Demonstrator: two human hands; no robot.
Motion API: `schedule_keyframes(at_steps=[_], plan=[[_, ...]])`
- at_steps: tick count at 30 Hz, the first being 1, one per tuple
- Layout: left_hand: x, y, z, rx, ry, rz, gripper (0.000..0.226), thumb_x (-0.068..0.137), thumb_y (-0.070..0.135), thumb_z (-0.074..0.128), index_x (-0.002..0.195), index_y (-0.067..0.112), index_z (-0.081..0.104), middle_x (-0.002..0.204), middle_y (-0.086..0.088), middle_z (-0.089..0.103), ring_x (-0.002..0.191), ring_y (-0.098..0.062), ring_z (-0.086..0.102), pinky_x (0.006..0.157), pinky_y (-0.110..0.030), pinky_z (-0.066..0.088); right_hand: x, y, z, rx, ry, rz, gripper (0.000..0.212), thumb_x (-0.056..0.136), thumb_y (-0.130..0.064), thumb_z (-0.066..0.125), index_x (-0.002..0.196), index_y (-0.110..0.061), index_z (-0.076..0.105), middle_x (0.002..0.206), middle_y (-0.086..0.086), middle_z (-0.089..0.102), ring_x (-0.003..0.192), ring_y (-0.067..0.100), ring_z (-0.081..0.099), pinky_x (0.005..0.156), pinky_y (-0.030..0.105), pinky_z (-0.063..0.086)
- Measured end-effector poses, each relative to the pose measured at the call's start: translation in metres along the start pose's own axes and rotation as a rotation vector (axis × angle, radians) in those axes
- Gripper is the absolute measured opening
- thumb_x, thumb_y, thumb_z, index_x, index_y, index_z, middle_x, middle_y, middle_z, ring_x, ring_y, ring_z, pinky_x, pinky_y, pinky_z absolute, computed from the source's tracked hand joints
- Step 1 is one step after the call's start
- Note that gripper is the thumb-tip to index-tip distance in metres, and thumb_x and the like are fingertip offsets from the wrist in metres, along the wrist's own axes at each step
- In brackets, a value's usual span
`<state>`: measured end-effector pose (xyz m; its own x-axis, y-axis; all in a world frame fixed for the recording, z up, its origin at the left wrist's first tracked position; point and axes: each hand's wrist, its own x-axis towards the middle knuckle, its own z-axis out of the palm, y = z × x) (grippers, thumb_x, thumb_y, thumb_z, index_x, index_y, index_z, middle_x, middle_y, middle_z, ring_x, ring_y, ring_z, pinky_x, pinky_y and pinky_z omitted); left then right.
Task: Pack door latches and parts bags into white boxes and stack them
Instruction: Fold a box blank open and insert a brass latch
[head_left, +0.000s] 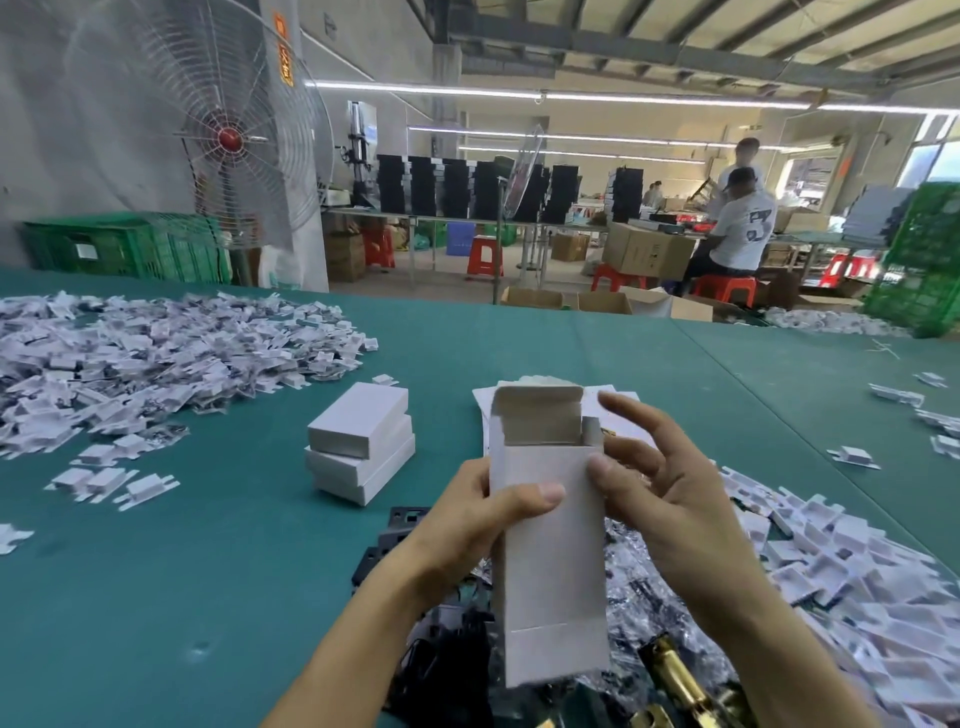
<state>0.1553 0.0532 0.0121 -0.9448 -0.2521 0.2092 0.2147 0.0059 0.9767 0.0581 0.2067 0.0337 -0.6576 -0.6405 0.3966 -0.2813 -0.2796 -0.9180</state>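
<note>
I hold a white box upright in front of me, its top flap open and its inside showing. My left hand grips its left side, thumb across the front. My right hand pinches the right edge near the top with the thumb, the other fingers spread loosely. A stack of three closed white boxes stands on the green table to the left. Brass door latches lie near the front edge below the box. Clear parts bags lie heaped behind my right wrist.
Piles of white plastic inserts cover the table's left and right sides. Flat white box blanks lie behind the held box. Black plates lie under my left wrist. A big fan, green crates and seated workers are beyond the table.
</note>
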Motion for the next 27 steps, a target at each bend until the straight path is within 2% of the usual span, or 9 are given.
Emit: schedule_keyframes(at_steps=[3,5,8,11,17,21,23,25,27], plan=[[0.003,-0.004,0.002,0.016,0.103,0.017,0.038,0.076,0.038,0.073,0.109,0.019,0.074,0.107,-0.005,0.077,0.094,-0.02,0.074,0.075,-0.028,0.058,-0.001,0.004,0.0,-0.051,0.052,0.006,0.027,0.077,-0.026,0.072,0.103,-0.028,0.069,0.103,0.0,0.073,0.096,0.019,0.071,0.073,0.029,0.059],[0.004,-0.005,0.005,0.015,0.174,0.064,0.045,0.075,0.042,0.075,0.116,0.022,0.067,0.109,-0.003,0.076,0.097,-0.021,0.073,0.076,-0.031,0.059,-0.002,0.005,0.0,-0.074,0.043,0.012,0.02,0.077,-0.025,0.072,0.097,-0.029,0.073,0.099,-0.001,0.072,0.087,0.02,0.072,0.068,0.027,0.059],[0.003,-0.007,0.007,0.073,0.271,0.146,0.063,0.066,0.049,0.081,0.121,0.039,0.052,0.104,-0.002,0.076,0.09,-0.022,0.075,0.072,-0.037,0.062,-0.002,0.005,0.0,-0.109,-0.005,-0.004,0.019,0.079,-0.026,0.07,0.098,-0.027,0.073,0.097,-0.001,0.073,0.078,0.022,0.073,0.065,0.026,0.058],[0.001,-0.009,0.01,0.13,0.397,0.253,0.063,0.061,0.052,0.085,0.109,0.053,0.046,0.096,-0.005,0.075,0.074,-0.019,0.074,0.06,-0.032,0.06,0.0,0.007,-0.002,-0.136,-0.01,-0.011,0.021,0.081,-0.026,0.068,0.1,-0.018,0.072,0.089,0.003,0.076,0.078,0.02,0.074,0.068,0.029,0.06],[0.0,-0.012,0.011,0.146,0.391,0.377,0.049,0.071,0.032,0.089,0.102,0.047,0.055,0.095,-0.007,0.07,0.067,-0.024,0.072,0.055,-0.035,0.06,0.0,0.006,-0.009,-0.163,-0.107,0.014,0.019,0.081,-0.024,0.066,0.093,-0.01,0.069,0.086,0.007,0.074,0.076,0.019,0.073,0.069,0.023,0.058],[0.0,-0.013,0.011,0.143,0.396,0.389,0.046,0.064,0.052,0.087,0.102,0.05,0.06,0.101,-0.005,0.071,0.072,-0.025,0.074,0.057,-0.038,0.061,0.0,0.006,-0.014,-0.192,-0.149,0.045,0.013,0.085,-0.021,0.064,0.093,-0.011,0.068,0.087,0.002,0.074,0.08,0.016,0.073,0.071,0.021,0.057],[0.001,-0.013,0.011,0.142,0.398,0.398,0.041,0.067,0.051,0.085,0.101,0.052,0.061,0.102,0.004,0.072,0.073,-0.018,0.073,0.057,-0.031,0.059,0.001,0.007,-0.016,-0.205,-0.117,0.036,0.006,0.088,-0.015,0.065,0.092,-0.014,0.069,0.088,0.004,0.074,0.082,0.018,0.073,0.072,0.025,0.058],[0.002,-0.015,0.011,0.164,0.4,0.388,0.039,0.07,0.05,0.082,0.102,0.055,0.061,0.107,0.016,0.069,0.075,-0.013,0.073,0.058,-0.027,0.058,0.001,0.01,-0.017,-0.254,-0.062,0.023,0.009,0.092,-0.011,0.065,0.093,-0.017,0.07,0.09,0.004,0.073,0.087,0.021,0.072,0.076,0.034,0.06],[0.003,-0.018,0.011,0.177,0.4,0.345,0.04,0.07,0.052,0.079,0.106,0.057,0.061,0.11,0.015,0.069,0.075,-0.016,0.073,0.061,-0.03,0.059,0.001,0.012,-0.018,-0.308,-0.031,0.023,0.013,0.092,-0.013,0.065,0.097,-0.023,0.071,0.096,0.001,0.072,0.092,0.019,0.07,0.08,0.039,0.06]])
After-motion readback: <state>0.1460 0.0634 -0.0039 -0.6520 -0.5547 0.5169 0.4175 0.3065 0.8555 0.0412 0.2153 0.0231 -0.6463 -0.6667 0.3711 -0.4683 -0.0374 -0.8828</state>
